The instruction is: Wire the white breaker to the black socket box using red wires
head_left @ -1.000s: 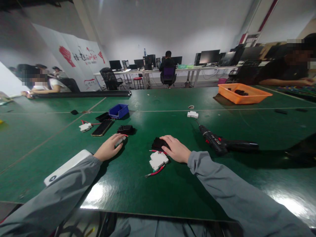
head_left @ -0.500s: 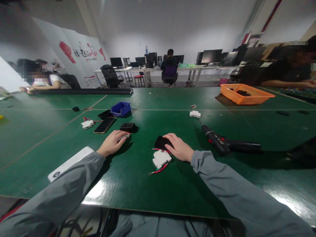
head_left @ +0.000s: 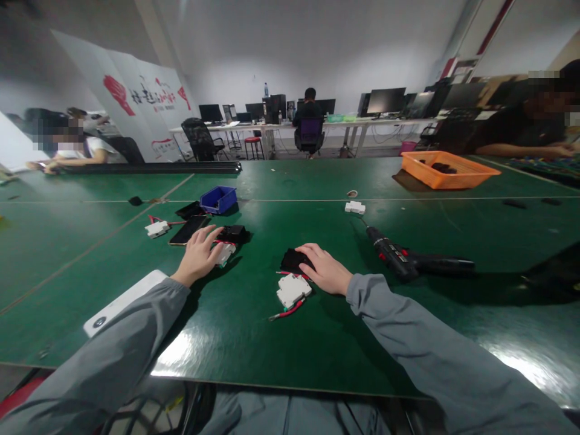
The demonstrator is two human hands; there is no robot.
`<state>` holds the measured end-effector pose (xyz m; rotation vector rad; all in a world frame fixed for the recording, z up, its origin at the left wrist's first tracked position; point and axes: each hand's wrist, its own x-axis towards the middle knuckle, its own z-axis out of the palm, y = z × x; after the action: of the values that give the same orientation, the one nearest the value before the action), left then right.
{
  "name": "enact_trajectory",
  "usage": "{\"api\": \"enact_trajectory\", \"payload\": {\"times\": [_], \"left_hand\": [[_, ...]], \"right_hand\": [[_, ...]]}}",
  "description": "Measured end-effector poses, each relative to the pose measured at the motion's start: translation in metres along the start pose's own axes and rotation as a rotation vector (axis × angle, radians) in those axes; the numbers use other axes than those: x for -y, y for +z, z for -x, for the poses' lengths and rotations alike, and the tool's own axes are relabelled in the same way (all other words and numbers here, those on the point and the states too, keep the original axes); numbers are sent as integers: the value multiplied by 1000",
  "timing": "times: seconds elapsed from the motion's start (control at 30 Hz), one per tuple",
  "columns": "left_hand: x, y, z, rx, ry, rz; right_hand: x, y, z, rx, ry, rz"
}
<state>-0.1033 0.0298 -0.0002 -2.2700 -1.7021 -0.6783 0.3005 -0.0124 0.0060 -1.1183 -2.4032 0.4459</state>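
Note:
My left hand (head_left: 198, 257) is open, its fingers spread just left of a white circuit breaker (head_left: 225, 254) with a red wire. Its fingertips reach toward a black plastic box (head_left: 233, 233); whether they touch it I cannot tell. My right hand (head_left: 327, 269) grips the right end of a black plastic part (head_left: 292, 260) lying on the table, thumb on the near side and fingers on the far side. Directly in front of that part lies another white circuit breaker (head_left: 293, 290) with red wires at both ends.
A black power drill (head_left: 399, 257) lies to the right, its bit toward a small white block (head_left: 354, 207). A blue bin (head_left: 218, 200), a dark phone (head_left: 189, 230) and a white device (head_left: 127, 302) are on the left. An orange basket (head_left: 448, 178) stands far right, near a seated person.
My left hand has lifted off the white circuit breaker and shifted up and left, its fingers spreading and uncovering the breaker. My right hand stays on the black plastic part.

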Motion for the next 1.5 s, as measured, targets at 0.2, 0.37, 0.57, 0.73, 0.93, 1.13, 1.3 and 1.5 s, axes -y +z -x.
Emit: {"api": "enact_trajectory", "payload": {"times": [0.2, 0.37, 0.57, 0.73, 0.93, 1.13, 1.3, 1.5], "left_hand": [[18, 23, -14, 159, -84, 127], [17, 33, -31, 255, -42, 158], [-5, 52, -56, 241, 15, 192], [-37, 77, -95, 263, 49, 234], [-90, 119, -159, 303, 152, 302], [-142, 167, -221, 359, 321, 363], [-177, 196, -256, 358, 415, 412], [-200, 213, -282, 377, 451, 425]], "right_hand": [[0, 0, 1, -14, -7, -6], [0, -1, 2, -28, -33, -15], [0, -1, 1, -50, -38, -19], [1, -3, 0, -61, -54, -48], [0, -4, 1, -78, -42, -48], [-2, -5, 0, -80, -28, -39], [-4, -6, 0, -73, -29, -46], [-5, -6, 0, -72, -31, -28]]}}
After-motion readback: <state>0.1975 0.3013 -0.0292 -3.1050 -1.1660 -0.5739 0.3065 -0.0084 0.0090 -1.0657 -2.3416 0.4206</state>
